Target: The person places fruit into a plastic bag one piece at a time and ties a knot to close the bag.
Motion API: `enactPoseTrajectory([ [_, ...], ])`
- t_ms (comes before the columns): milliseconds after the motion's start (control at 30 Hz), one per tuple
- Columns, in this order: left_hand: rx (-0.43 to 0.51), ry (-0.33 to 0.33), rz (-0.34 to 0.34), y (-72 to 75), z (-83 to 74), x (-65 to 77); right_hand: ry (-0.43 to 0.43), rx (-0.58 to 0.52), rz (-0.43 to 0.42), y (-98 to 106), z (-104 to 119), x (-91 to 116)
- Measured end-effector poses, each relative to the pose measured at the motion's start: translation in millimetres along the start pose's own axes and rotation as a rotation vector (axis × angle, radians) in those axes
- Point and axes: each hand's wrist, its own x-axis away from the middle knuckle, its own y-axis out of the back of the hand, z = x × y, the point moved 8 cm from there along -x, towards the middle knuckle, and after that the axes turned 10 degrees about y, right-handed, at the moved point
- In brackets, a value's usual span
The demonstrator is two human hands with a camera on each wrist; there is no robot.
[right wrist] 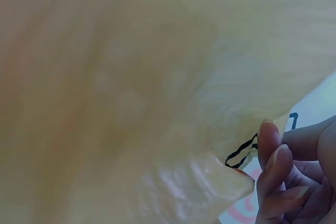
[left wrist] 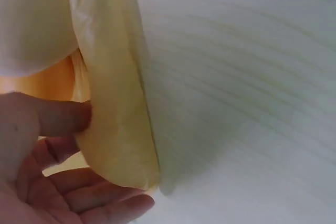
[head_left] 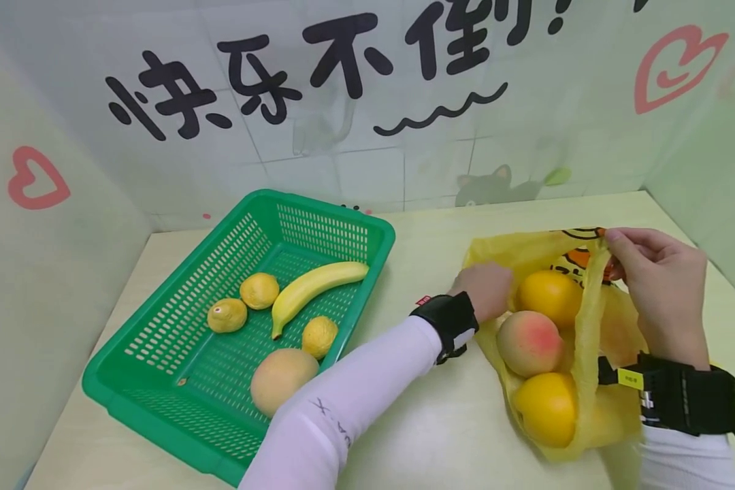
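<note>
My bag point(head_left: 590, 333) is thin, crinkled, faintly glossy plastic. The basket point(head_left: 165, 435) looks like smooth plastic, my sleeve point(head_left: 367, 388) matt cloth.

“快乐不倒!” lettering point(head_left: 352, 71) on back wall point(head_left: 373, 173)

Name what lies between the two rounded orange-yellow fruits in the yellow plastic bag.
A round, cream-and-pink peach lies there, as the head view shows.

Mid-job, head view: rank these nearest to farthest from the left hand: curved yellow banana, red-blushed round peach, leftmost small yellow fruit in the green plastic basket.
From the left hand:
1. Red-blushed round peach: in the yellow plastic bag.
2. Curved yellow banana: right half of the green plastic basket.
3. Leftmost small yellow fruit: beyond the banana, towards the basket's left side.
</note>
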Motion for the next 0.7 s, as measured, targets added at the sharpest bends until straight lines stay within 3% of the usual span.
enactPoseTrajectory([
  [100,0.025,-0.032,-0.018,6.9,7.5,-0.2,-0.007,0.022,-0.006,2.2,0.1,-0.1],
  [200,0.049,0.011,-0.021,14.6,17.6,0.4,-0.022,0.009,-0.026,5.5,-0.9,-0.4],
  [333,0.079,0.124,-0.018,27.1,33.4,4.3,-0.018,-0.049,-0.053,8.4,-2.4,-2.8],
  [433,0.133,0.153,-0.001,32.4,41.6,5.5,-0.003,-0.098,-0.058,9.5,-4.0,-3.8],
  [567,0.233,0.110,0.024,38.3,46.1,5.9,-0.008,-0.127,-0.061,10.2,-5.9,-4.0],
  [700,0.260,0.074,0.021,43.0,48.5,6.9,-0.022,-0.151,-0.073,10.5,-6.6,-4.2],
])
